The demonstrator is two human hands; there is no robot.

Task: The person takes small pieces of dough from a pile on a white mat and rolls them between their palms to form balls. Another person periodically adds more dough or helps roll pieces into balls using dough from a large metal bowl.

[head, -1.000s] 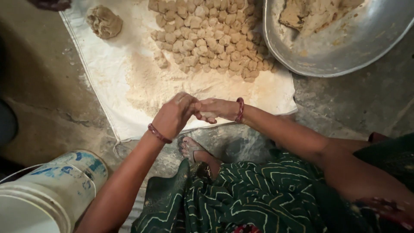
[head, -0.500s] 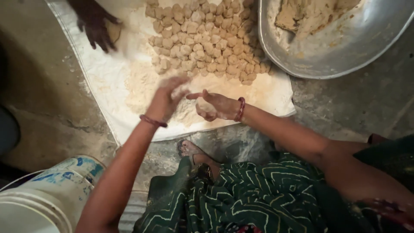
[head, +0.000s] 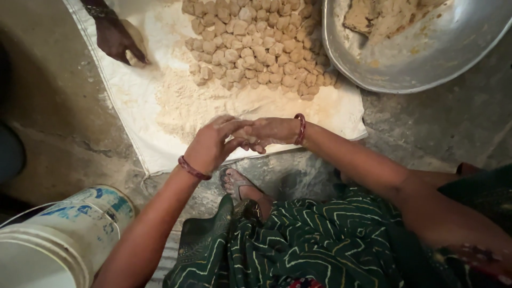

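Note:
My left hand (head: 213, 144) and my right hand (head: 272, 130) are pressed palm to palm over the near edge of a white cloth (head: 133, 96). A small lump of dough is held between them and is almost fully hidden. Both wrists wear dark red bangles. Beyond my hands lies a patch of loose flour (head: 186, 106). Further back on the cloth sits a pile of several small dough balls (head: 256, 45).
A large metal basin (head: 426, 58) with a mass of dough (head: 384, 16) stands at the back right. Another person's hand (head: 117, 37) rests on the cloth at the back left. A white bucket (head: 69, 234) stands near left. My sandalled foot (head: 237, 184) is below my hands.
My hands, apart half a second ago with the dough lump on my right palm, have closed together again. The other person's hand has come onto the cloth where a dough lump lay.

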